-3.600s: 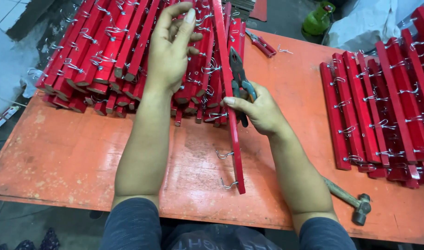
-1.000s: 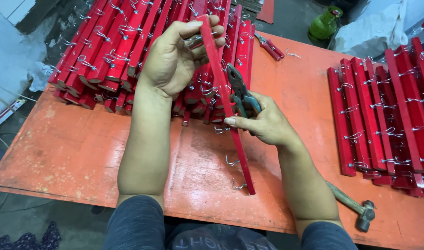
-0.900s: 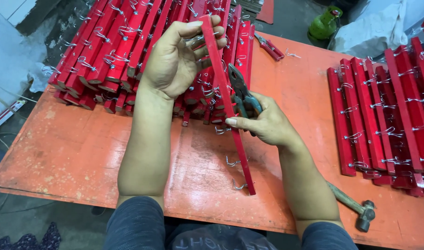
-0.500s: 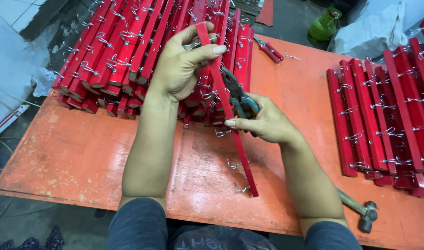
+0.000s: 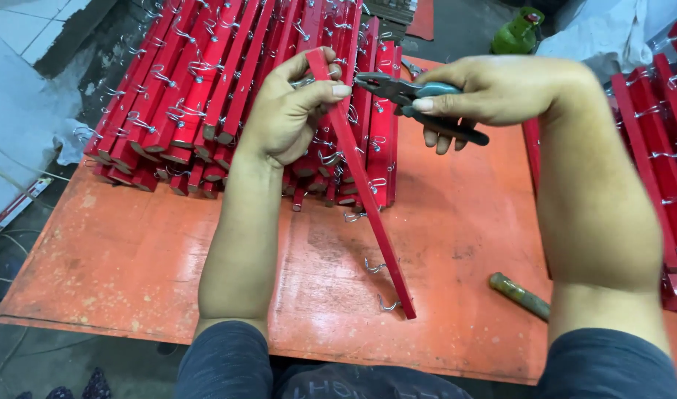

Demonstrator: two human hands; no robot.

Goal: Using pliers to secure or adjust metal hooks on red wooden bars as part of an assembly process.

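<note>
floor on the left: pale tiles (image 5: 13, 111) and a crumpled grey rag (image 5: 69, 140) can be seen past the table edge, so the bench seems to be set up low in a pretty rough workshop corner.
table: an orange-red board (image 5: 131, 258), scuffed and blotchy, is used as the work surface; bare patches are left in the middle, probably so one piece can be handled at a time.
left pile: a big stack of red strips with wire hooks (image 5: 205, 81) is kept at the far left, all laid the same way, looks like it's sorted that way for easy grabbing.
left hand (image 5: 290, 114): closed around the top end of one red strip (image 5: 364, 192), thumb and fingers pinched on it. The strip is held tilted, its lower end down on the table near the front edge, likely so it's braced while the top gets worked.
wire hooks (image 5: 375, 266): a few are seen sticking out of the strip's side lower down.
right hand (image 5: 501, 89): wrapped round the handles of blue-grip pliers (image 5: 419, 96), nose pointed at the strip's top end, right by the left fingertips.
hammer handle (image 5: 519, 295): left lying on the table, partly hidden by the right forearm.
right pile: more red strips (image 5: 663, 133) are laid out at the far right.
background: a green bottle (image 5: 517, 31) and white cloth (image 5: 611, 33) are parked behind the table.
</note>
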